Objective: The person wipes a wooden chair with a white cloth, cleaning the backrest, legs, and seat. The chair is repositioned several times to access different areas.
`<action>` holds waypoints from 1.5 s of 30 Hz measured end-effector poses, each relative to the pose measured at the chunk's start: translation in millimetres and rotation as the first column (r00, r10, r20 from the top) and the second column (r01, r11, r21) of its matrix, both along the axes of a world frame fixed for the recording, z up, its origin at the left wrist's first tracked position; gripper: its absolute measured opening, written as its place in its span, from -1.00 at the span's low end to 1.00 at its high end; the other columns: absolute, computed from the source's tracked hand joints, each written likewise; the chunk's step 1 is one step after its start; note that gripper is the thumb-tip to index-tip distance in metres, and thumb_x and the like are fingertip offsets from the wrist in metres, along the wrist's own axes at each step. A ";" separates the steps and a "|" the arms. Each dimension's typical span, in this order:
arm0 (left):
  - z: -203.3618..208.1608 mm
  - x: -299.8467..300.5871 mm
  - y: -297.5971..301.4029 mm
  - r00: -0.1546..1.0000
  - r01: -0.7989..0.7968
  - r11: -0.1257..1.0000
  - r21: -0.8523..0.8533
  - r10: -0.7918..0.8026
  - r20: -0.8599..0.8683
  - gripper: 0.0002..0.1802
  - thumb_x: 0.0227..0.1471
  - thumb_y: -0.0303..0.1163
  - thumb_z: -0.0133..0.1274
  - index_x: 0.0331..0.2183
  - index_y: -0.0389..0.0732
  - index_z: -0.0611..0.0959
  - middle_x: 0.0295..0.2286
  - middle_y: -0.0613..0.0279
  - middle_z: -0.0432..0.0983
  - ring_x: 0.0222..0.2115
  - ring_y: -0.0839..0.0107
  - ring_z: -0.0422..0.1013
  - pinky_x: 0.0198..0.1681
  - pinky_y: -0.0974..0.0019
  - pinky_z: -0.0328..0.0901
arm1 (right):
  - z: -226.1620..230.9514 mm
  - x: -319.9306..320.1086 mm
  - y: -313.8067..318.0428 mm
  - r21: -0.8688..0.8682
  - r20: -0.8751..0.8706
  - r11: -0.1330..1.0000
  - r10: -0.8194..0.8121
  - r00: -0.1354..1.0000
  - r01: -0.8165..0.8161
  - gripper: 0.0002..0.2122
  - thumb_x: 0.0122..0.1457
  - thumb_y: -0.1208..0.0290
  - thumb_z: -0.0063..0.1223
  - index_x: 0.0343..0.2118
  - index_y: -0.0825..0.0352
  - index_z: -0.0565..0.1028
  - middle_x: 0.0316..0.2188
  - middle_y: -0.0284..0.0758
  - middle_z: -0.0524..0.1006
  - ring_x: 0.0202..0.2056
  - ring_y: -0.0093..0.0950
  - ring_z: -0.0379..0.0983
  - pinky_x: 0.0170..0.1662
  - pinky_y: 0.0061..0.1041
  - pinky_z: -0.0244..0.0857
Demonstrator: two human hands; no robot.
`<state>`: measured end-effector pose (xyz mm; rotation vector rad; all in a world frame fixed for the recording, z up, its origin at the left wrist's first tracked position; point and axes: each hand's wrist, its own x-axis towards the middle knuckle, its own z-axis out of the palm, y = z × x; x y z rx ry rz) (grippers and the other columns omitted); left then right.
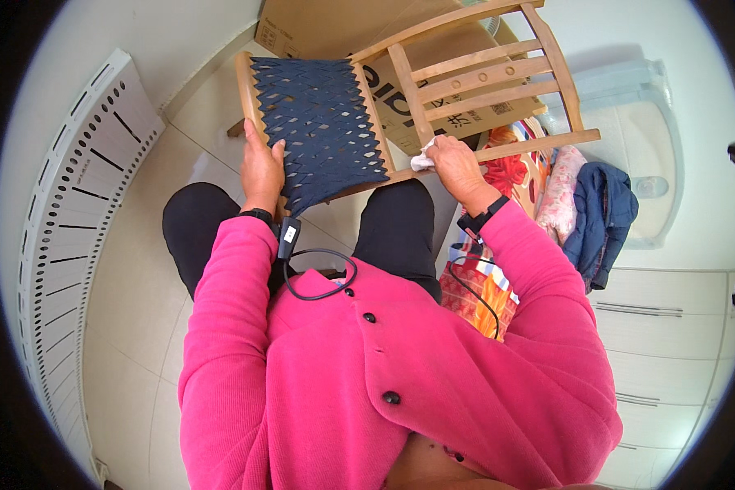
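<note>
A small wooden folding chair [425, 91] with a slatted backrest and a dark blue woven strap seat [318, 122] lies tilted across my knees. My left hand [261, 167] grips the seat's left wooden rail, thumb on top near the blue straps. On the near side rail, where the seat meets the backrest, my right hand [457, 167] presses a crumpled white cloth [422, 157] against the wood. The fingers are closed around the cloth, and part of it is hidden beneath them.
A large cardboard box [327, 28] stands behind the chair. On the left is a white perforated panel [90, 188] by the wall. To the right lie colourful patterned fabric [514, 159], a dark blue jacket [604, 212] and white drawers [661, 327]. Black cables hang from both wrists.
</note>
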<state>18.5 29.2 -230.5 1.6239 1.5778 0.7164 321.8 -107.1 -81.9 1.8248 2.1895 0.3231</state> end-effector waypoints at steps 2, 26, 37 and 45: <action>3.5 0.4 0.0 1.000 0.001 0.999 -0.034 -0.001 -0.011 -0.15 0.12 -0.27 0.10 0.28 -0.22 0.02 -0.06 -0.38 0.42 -0.05 -0.24 0.38 -0.01 -0.01 0.29 | -2.9 -0.6 8.4 -0.009 -0.017 1.000 -0.020 1.000 0.020 -0.93 0.00 0.47 0.03 -0.43 0.28 0.51 -0.39 -0.25 0.43 -0.25 -0.26 0.42 -0.19 -0.30 0.32; -13.1 5.4 8.8 0.998 -0.035 0.999 0.021 0.034 0.054 -0.11 0.10 -0.25 0.12 0.30 -0.11 -0.02 -0.09 -0.32 0.45 -0.11 -0.22 0.42 -0.07 -0.02 0.33 | -34.4 48.3 188.6 -0.034 0.038 0.997 0.076 0.996 -0.074 -0.94 -0.02 0.44 0.16 -0.47 0.27 0.60 -0.39 -0.18 0.53 -0.29 -0.20 0.53 -0.24 -0.24 0.46; -7.0 1.7 7.4 1.000 -0.009 1.000 0.007 0.009 0.003 -0.12 0.11 -0.21 0.10 0.29 -0.14 -0.01 -0.03 -0.25 0.42 -0.08 -0.17 0.42 -0.05 -0.02 0.34 | -5.2 6.7 -11.6 -0.017 0.090 0.998 -0.061 0.994 0.063 -0.92 -0.05 0.43 0.11 -0.54 0.31 0.56 -0.43 -0.19 0.54 -0.32 -0.24 0.54 -0.27 -0.26 0.43; -0.4 1.3 5.3 1.000 -0.006 1.000 -0.028 0.005 -0.029 -0.14 0.11 -0.21 0.10 0.28 -0.13 0.00 -0.06 -0.30 0.43 -0.08 -0.21 0.41 -0.04 -0.03 0.32 | 30.9 6.0 -48.3 -0.162 -0.558 0.935 -0.351 0.752 0.316 -0.75 0.05 0.56 0.08 -0.17 0.28 0.57 -0.28 -0.17 0.57 -0.20 -0.27 0.54 -0.11 -0.38 0.38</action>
